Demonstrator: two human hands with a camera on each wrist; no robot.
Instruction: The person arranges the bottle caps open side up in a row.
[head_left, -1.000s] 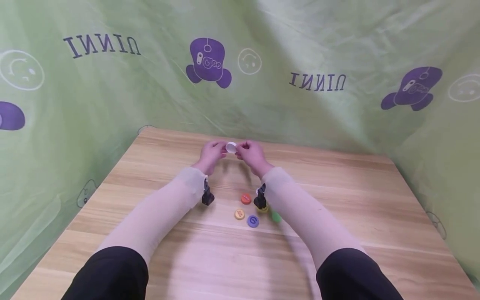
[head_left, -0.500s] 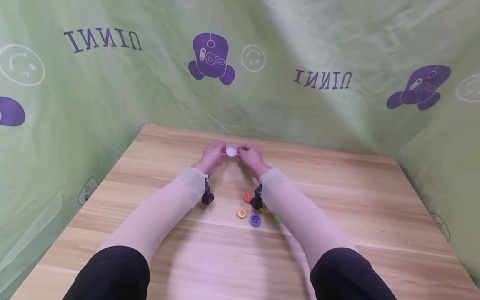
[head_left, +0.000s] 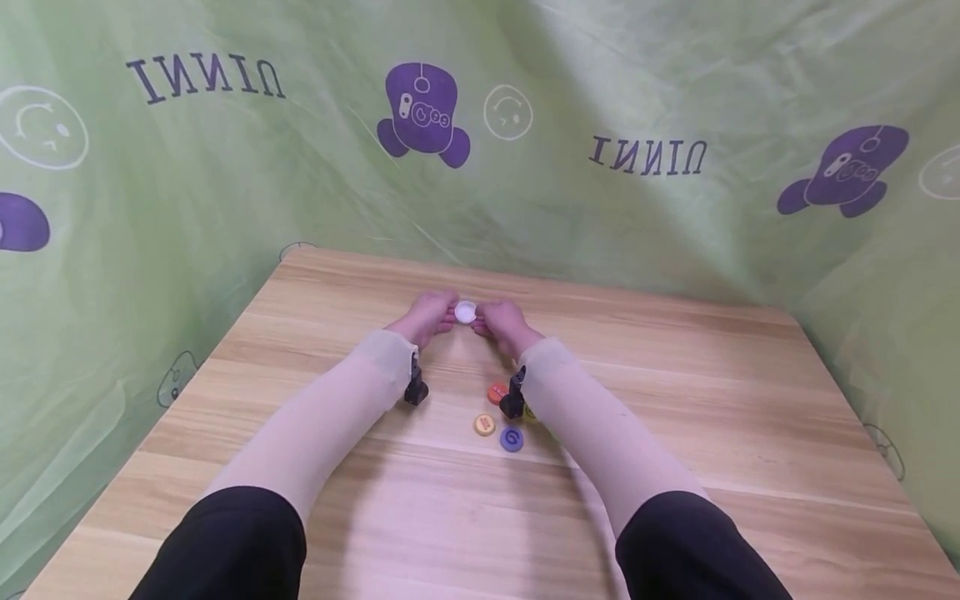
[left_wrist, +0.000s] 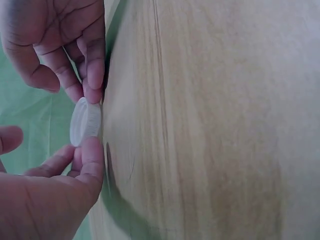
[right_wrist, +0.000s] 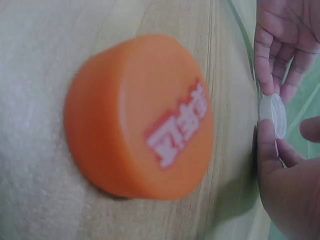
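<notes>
A small white bottle cap [head_left: 465, 312], hollow side up, lies between the two hands at the far part of the table. From its left, the left hand [head_left: 431, 315] touches the rim with extended fingertips [left_wrist: 91, 150]. The right hand [head_left: 504, 323] meets the opposite side the same way. Both thumbs stand away from the cap in the wrist views. Whether the cap rests fully on the wood or just above it, I cannot tell.
Nearer on the wooden table [head_left: 675, 400] lie an orange-red cap [right_wrist: 150, 120], a pale orange cap [head_left: 484, 425], a blue cap [head_left: 512, 439] and a yellow cap [head_left: 529, 412] partly hidden by the right forearm. A green printed cloth [head_left: 337, 167] surrounds the table.
The white cap has tipped from facing the camera to lying flatter and lower, both hands coming down with it. A green cap has become hidden behind the right forearm.
</notes>
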